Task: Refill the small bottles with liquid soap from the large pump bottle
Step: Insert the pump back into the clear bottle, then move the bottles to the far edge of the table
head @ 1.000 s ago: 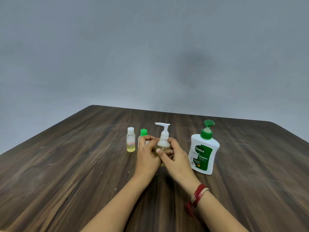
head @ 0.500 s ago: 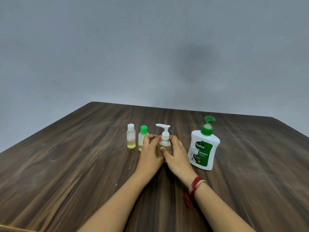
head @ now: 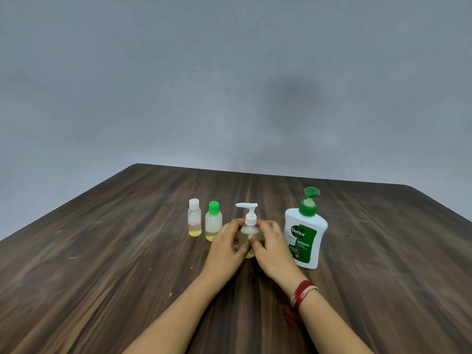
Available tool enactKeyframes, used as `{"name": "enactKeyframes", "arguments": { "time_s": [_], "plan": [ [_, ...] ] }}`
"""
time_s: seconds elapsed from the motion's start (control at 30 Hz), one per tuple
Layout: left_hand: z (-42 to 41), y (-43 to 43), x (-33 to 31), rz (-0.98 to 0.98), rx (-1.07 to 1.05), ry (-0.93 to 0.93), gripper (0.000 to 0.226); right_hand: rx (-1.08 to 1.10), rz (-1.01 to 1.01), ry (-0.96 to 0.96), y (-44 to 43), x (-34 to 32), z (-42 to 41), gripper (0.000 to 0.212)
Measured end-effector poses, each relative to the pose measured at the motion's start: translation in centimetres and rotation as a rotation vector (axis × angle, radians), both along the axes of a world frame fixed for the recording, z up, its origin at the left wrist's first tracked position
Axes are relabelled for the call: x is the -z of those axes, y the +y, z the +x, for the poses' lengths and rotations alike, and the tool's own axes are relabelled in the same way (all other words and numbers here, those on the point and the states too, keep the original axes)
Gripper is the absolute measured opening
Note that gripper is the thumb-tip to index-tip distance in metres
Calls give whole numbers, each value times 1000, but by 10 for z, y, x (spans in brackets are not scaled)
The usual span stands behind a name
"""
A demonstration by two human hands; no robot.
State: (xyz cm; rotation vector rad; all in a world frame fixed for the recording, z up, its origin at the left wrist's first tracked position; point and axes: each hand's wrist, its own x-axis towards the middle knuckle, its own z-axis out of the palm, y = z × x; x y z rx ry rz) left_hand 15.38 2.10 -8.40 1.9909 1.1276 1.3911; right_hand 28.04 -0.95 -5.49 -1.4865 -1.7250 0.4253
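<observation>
Head view: the small pump bottle (head: 248, 232) at the centre of the table (head: 102, 264) is largely masked by the left hand (head: 224, 247) and right hand (head: 274, 247), both curled round it. Yellowish liquid is glimpsed inside. The large pump bottle (head: 305, 236), white with a green pump, is stood just right. The white-capped bottle (head: 194, 218) and green-capped bottle (head: 213, 223) are partly filled with yellow liquid. The label print cannot be read.

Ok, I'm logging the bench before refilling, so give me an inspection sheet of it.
Surface: dark wooden table, few pale specks.
Job's things: white-capped bottle and green-capped bottle, upright, part-filled with yellowish liquid; small pump bottle upright between the hands; Dettol pump bottle upright, rightmost.
Clutter: nothing seen.
Grippers: left hand and right hand both grip the small pump bottle.
Cables: nothing seen.
Surroundings: plain grey wall; red thread band on right wrist.
</observation>
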Motion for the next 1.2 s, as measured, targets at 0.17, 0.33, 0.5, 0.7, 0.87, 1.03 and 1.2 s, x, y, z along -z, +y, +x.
{"name": "enactKeyframes", "arguments": {
  "time_s": [0.17, 0.33, 0.5, 0.7, 0.87, 1.03, 1.2],
  "plan": [
    [3, 0, -1, -51, 29, -11, 33, 23, 28, -51, -4, 0, 3, 36],
    [-3, 4, 3, -120, 36, 18, 27, 55, 31, -89, -9, -4, 2, 40],
    [-8, -8, -12, -115, 62, -46, 45, 71, 203, -129, -32, -16, 3, 42],
    [-13, -19, -22, -19, -132, 102, 71, 108, 448, -7, -58, -48, 24, 14],
    [-14, -26, -35, 237, -288, 91, 43, 187, 472, 276, -66, -59, 51, 25],
    [-6, -26, -37, 275, -290, 41, 41, 373, 423, 364, -63, -49, 72, 32],
    [-10, -25, -41, 269, -229, -51, 42, 411, 326, 500, -56, -33, 87, 42]
  ]
}}
